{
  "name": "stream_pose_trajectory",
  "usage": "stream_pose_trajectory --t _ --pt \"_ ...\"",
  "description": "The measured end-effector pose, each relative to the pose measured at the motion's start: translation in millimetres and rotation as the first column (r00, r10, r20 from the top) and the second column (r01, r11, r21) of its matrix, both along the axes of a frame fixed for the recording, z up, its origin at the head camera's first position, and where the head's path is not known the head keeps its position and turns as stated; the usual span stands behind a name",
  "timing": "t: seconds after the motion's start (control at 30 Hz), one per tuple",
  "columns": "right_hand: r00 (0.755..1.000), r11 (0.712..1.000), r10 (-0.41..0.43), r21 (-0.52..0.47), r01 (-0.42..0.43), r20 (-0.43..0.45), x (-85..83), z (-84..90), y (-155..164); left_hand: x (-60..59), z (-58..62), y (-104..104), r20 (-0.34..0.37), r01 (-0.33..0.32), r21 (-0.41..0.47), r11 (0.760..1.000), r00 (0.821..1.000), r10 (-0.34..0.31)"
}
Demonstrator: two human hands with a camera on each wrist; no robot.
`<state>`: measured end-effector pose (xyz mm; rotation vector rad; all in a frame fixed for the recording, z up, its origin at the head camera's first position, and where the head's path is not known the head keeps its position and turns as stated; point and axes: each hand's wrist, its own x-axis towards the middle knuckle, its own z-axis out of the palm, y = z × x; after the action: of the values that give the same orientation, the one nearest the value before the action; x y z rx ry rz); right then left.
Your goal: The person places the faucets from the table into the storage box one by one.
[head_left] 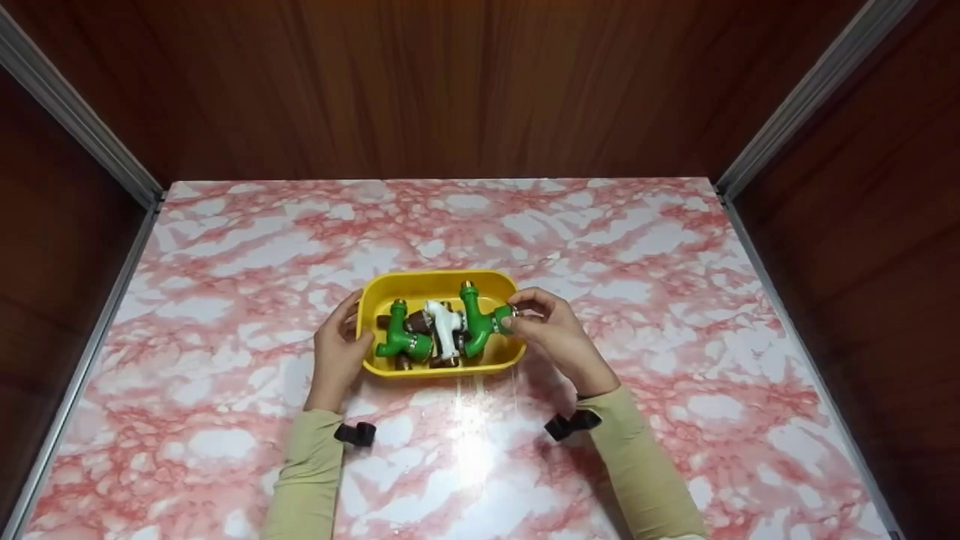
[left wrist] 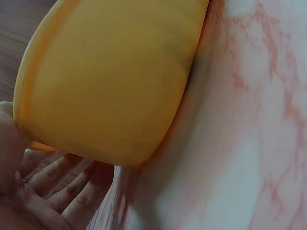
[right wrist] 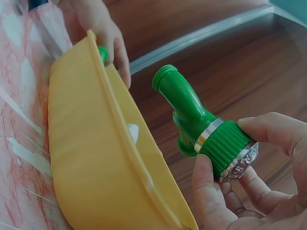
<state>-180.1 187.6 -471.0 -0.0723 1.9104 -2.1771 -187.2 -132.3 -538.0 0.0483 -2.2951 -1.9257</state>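
Green plastic faucet fitting (right wrist: 201,122) with a ribbed cap and a shiny metal ring is what the right hand (head_left: 551,330) is pinching, thumb and fingertips (right wrist: 211,191) curled around the ribbed end. It sits at the 3 o'clock edge of the yellow oval plastic tub (head_left: 439,283), partly over the rim. From the head view its long axis runs roughly 12 to 6, threaded spout pointing to about 12 o'clock, with the capped side arm sticking out toward 3 o'clock into the fingers. In the right wrist view the threaded mouth tilts up and away from the hand.

Surface first though: it's a glossy pink-and-white marble-pattern bench (head_left: 225,247), with a glare streak near 6 o'clock below the tub. Dark reddish wood-grain panels (head_left: 420,82) wall it in at the back and both sides, with silver metal trim strips (head_left: 817,82) running along the corners.

Left hand (head_left: 339,349) is at the tub's 9 o'clock end, fingers relaxed and spread against the outer wall, thumb up at the rim, so steadying rather than gripping. Left wrist view shows mostly the tub's yellow side (left wrist: 110,81) with fingers (left wrist: 62,191) loosely open under it.

Inside the tub: another green fitting (head_left: 401,337) at 9 o'clock, a white one (head_left: 444,326) in the middle, some brownish ones (head_left: 418,321) tucked between. Both arms wear beige sleeves (head_left: 311,472).
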Motion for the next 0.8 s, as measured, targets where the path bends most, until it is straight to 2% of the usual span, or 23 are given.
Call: stream_pose_trajectory --t 0.2,0.33,0.47,0.63,0.7,0.8 --pt "1.000 1.000 0.006 0.010 -0.006 0.008 -1.6 -0.6 -1.4 -0.6 -2.4 -0.3 -0.010 -0.009 -0.002 1.000 1.000 0.009" --pt "1.000 1.000 0.011 0.022 -0.011 0.016 -2.5 -0.9 -2.4 0.7 1.1 0.1 0.019 -0.010 -0.001 1.000 1.000 0.010" --pt "1.000 1.000 0.010 0.022 -0.011 0.029 -3.7 -1.6 -3.9 5.1 13.1 1.7 0.045 0.000 0.004 1.000 0.999 -0.001" --pt "1.000 0.999 0.005 0.044 -0.006 0.022 -5.0 -2.1 -5.7 11.6 29.8 4.6 0.027 0.022 0.015 1.000 0.999 -0.022" --pt "1.000 0.999 0.010 0.051 -0.011 0.018 -5.8 -3.2 -6.1 10.5 27.7 4.2 0.022 0.022 0.021 1.000 1.000 -0.023" --pt "1.000 0.998 0.015 0.063 -0.016 0.017 -6.7 -4.6 -7.1 6.3 16.5 2.3 0.024 0.012 0.021 1.000 1.000 -0.013"
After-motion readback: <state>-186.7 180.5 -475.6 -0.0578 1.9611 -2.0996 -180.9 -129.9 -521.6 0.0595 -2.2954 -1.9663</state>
